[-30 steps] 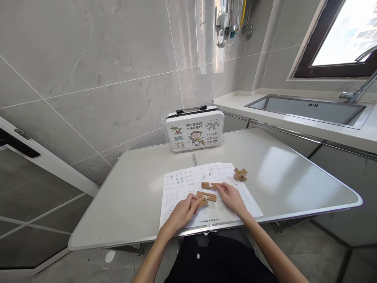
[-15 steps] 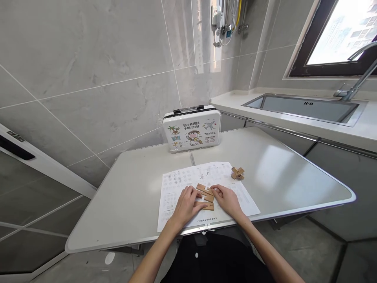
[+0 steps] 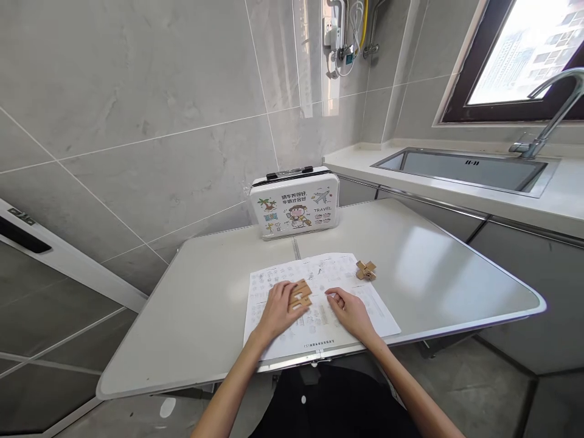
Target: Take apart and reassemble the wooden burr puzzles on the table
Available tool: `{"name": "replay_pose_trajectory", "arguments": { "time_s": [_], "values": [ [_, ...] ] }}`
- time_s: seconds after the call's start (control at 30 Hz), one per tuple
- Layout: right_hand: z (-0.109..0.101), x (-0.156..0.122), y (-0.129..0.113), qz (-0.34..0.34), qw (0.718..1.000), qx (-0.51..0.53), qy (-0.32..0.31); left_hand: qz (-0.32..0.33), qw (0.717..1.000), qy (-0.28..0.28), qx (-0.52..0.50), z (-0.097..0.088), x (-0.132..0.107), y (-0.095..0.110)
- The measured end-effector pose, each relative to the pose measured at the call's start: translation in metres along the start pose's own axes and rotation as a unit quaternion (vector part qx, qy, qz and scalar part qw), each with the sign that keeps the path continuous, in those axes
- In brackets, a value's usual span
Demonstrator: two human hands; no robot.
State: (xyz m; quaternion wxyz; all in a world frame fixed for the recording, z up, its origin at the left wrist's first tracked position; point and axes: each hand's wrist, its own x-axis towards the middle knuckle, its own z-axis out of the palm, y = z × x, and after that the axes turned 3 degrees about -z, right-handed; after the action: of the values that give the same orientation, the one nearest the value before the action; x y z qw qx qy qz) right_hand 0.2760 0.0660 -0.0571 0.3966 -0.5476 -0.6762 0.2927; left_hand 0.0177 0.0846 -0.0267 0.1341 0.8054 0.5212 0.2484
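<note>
My left hand (image 3: 276,309) had its fingers closed over flat wooden pieces (image 3: 301,288) at its 2 o'clock on the printed sheet (image 3: 314,334), seemingly not interlocked; right hand (image 3: 351,312) half-open, nothing visible in it, crossed wooden block (image 3: 365,271) at its 1 o'clock looked already assembled.

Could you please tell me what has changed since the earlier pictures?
The slotted wooden pieces have been drawn together and moved left, into the left hand. The right hand has let go of its piece. The cross-shaped wooden puzzle, printed sheet and white suitcase stayed put.
</note>
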Motion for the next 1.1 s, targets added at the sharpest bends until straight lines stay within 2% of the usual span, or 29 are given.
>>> {"name": "replay_pose_trajectory", "arguments": {
  "time_s": [0.07, 0.2, 0.27, 0.37, 0.53, 0.7, 0.9, 1.03, 1.1],
  "values": [
    [0.001, 0.0, 0.001, -0.002, 1.0, 0.0, 0.0, -0.057, 0.997, 0.05, 0.031, -0.006, 0.003, -0.025],
    [0.001, -0.001, 0.002, -0.001, 1.0, -0.001, 0.001, -0.11, 0.988, 0.101, 0.046, -0.027, 0.012, -0.074],
    [0.001, -0.001, 0.001, 0.0, 1.0, -0.004, 0.0, -0.125, 0.985, 0.113, 0.043, -0.036, 0.015, -0.09],
    [0.0, -0.002, 0.0, 0.0, 1.0, -0.007, -0.001, -0.137, 0.982, 0.127, 0.028, -0.042, 0.014, -0.102],
    [0.0, -0.002, 0.0, 0.0, 1.0, -0.009, -0.002, -0.152, 0.975, 0.16, -0.019, -0.044, 0.004, -0.1],
    [0.0, -0.003, -0.001, -0.004, 1.0, -0.009, 0.0, -0.211, 0.949, 0.228, -0.059, -0.053, -0.018, -0.091],
    [0.0, -0.004, -0.002, -0.01, 1.0, -0.008, 0.003, -0.244, 0.933, 0.246, -0.096, -0.061, -0.04, -0.075],
    [0.0, -0.003, -0.002, -0.01, 1.0, -0.012, 0.003, -0.278, 0.917, 0.263, -0.114, -0.057, -0.051, -0.058],
    [0.0, -0.002, -0.002, -0.008, 1.0, -0.012, 0.003, -0.283, 0.918, 0.243, -0.137, -0.052, -0.057, -0.045]
  ]
}}
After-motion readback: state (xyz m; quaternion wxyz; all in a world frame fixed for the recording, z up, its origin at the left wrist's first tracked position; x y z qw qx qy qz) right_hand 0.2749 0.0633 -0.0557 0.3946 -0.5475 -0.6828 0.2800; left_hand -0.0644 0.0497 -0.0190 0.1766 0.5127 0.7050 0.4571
